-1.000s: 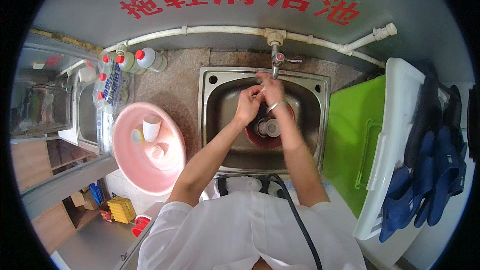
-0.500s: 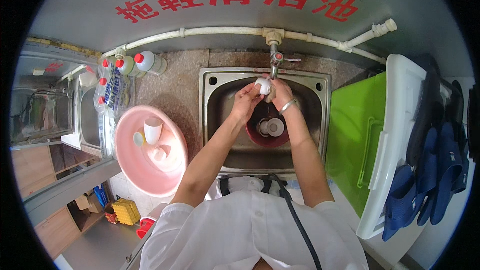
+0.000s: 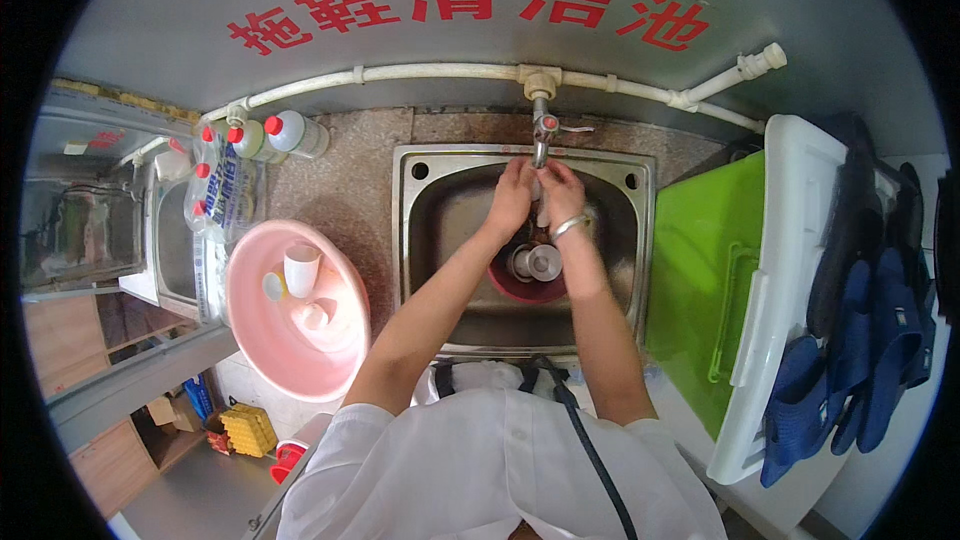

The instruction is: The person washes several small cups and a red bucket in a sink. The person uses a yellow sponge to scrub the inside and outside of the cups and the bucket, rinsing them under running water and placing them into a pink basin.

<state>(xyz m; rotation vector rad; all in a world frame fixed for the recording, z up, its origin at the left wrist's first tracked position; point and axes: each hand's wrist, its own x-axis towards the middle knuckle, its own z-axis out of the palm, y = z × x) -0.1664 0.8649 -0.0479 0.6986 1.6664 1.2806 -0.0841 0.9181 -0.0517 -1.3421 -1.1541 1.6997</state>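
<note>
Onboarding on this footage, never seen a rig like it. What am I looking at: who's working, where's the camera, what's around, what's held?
There's no robot: these are a person's own bare hands, left hand and right hand. The view comes from the left of two fisheye cameras worn on the head, looking down, so straight edges bend near the rim.

Both hands are close together just below the tap, over a steel sink. The fingers hide what is between them, so I can't tell what is held.

Inside the sink sits a dark red bowl with pale cup-like items. To the left is a pink basin containing a white cup and smaller pieces.
</note>
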